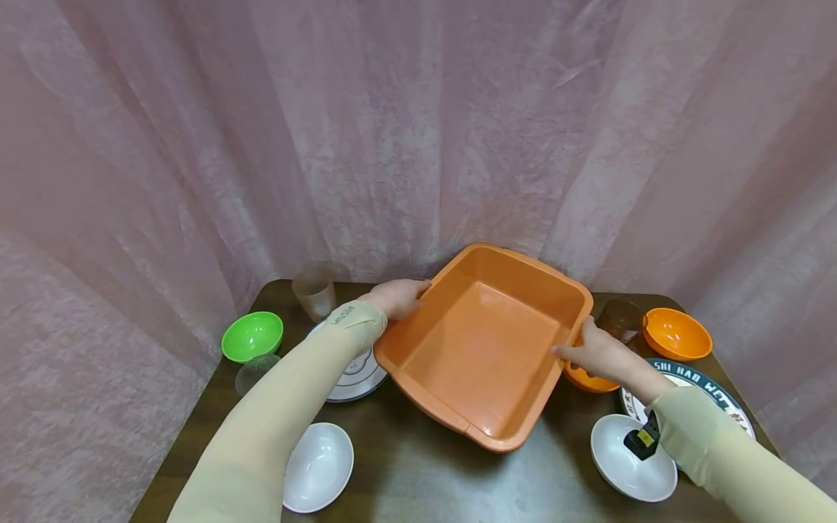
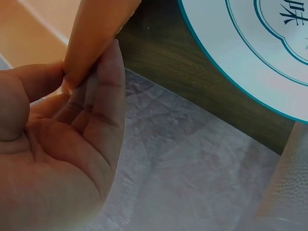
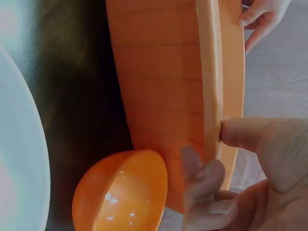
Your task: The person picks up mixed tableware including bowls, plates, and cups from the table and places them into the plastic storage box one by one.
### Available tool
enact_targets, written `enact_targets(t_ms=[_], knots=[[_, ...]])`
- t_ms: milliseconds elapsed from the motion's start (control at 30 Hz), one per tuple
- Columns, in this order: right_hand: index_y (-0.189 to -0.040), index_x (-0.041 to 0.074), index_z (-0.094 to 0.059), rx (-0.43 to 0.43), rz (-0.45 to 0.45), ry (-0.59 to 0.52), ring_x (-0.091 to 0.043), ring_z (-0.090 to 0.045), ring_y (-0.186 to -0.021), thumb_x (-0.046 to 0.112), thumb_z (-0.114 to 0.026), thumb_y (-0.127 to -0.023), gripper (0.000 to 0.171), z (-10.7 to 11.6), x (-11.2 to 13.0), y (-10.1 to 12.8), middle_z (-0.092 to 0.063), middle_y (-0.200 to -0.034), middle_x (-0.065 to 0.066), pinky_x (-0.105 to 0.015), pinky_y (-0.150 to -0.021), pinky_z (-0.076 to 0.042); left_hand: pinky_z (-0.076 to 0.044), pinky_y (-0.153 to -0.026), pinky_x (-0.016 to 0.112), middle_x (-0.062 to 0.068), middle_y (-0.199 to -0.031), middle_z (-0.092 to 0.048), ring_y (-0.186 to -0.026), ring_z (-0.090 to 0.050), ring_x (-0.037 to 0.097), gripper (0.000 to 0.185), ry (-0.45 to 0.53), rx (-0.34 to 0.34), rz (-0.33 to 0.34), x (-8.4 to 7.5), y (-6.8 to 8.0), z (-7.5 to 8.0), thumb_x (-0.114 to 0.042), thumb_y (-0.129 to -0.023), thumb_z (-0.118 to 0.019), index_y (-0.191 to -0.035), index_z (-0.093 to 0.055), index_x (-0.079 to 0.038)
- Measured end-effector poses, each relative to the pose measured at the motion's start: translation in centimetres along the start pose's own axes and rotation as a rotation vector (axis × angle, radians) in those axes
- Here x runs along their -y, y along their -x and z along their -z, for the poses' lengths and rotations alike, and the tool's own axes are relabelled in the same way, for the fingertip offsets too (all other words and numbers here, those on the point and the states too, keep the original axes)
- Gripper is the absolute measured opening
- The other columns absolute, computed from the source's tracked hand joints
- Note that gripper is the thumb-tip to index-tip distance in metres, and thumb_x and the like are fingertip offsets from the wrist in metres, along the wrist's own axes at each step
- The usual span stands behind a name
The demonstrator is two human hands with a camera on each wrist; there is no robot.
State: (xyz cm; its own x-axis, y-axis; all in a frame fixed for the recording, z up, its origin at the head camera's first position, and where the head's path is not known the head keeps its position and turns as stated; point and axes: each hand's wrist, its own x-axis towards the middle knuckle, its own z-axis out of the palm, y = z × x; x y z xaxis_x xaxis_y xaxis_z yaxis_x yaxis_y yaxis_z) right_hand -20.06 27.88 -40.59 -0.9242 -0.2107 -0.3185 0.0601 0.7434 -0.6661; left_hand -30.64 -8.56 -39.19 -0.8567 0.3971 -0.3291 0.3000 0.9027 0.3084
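A rectangular orange plastic basin (image 1: 487, 349) sits at a slant in the middle of the head view, its inside bare. On its left rim, my left hand (image 1: 399, 298) grips the edge between thumb and fingers; the left wrist view shows this hand (image 2: 72, 125) pinching the orange rim. At the opposite side my right hand (image 1: 603, 354) holds the right rim, thumb inside and fingers outside. In the right wrist view an orange bowl (image 3: 132, 192) lies right beside the basin's outer wall, below that hand's fingers.
On the dark wooden table (image 1: 418, 479) stand a green bowl (image 1: 253, 336), white bowls (image 1: 320, 465) (image 1: 631, 465), an orange bowl (image 1: 676, 334), a patterned plate (image 1: 709, 392), a white plate (image 1: 356, 381), a clear cup (image 1: 316, 294) and a dark cup (image 1: 620, 319). Pink curtains (image 1: 418, 131) hang behind.
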Motion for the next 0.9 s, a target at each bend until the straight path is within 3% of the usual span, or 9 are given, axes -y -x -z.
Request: enact_targets(t_ms=[100,533,900], knots=[[-0.154,-0.011,-0.007,-0.016,0.008,-0.012,-0.028,-0.061,-0.083,0.029,-0.07,-0.099,0.093,-0.1,0.1,0.0,-0.061,-0.109,-0.024,-0.038,-0.07,-0.058,-0.036,-0.114,0.039,0.006,-0.161,-0.04,-0.145,-0.04,0.026,0.058,0.031,0.001,0.012,0.1,0.0,0.1,-0.02,-0.109,-0.05,-0.163,-0.029,-0.019],[-0.155,-0.005,-0.01,0.011,0.026,-0.069,-0.03,-0.059,-0.085,0.025,-0.069,-0.099,0.086,-0.5,0.0,-0.1,-0.061,-0.107,-0.02,-0.039,-0.069,-0.056,-0.039,-0.11,0.038,0.006,-0.162,-0.038,-0.142,-0.043,0.024,0.058,0.0,0.001,0.031,0.1,0.9,-0.3,-0.021,-0.109,-0.049,-0.163,-0.029,-0.019],[-0.149,-0.008,-0.017,0.033,0.025,-0.061,-0.028,-0.054,-0.078,0.023,-0.069,-0.099,0.079,0.0,0.1,0.2,-0.06,-0.096,-0.015,-0.038,-0.064,-0.052,-0.051,-0.087,0.032,0.01,-0.156,-0.047,-0.108,-0.06,0.021,0.059,0.067,0.004,-0.005,0.5,2.5,-1.1,-0.021,-0.108,-0.053,-0.162,-0.031,-0.015]])
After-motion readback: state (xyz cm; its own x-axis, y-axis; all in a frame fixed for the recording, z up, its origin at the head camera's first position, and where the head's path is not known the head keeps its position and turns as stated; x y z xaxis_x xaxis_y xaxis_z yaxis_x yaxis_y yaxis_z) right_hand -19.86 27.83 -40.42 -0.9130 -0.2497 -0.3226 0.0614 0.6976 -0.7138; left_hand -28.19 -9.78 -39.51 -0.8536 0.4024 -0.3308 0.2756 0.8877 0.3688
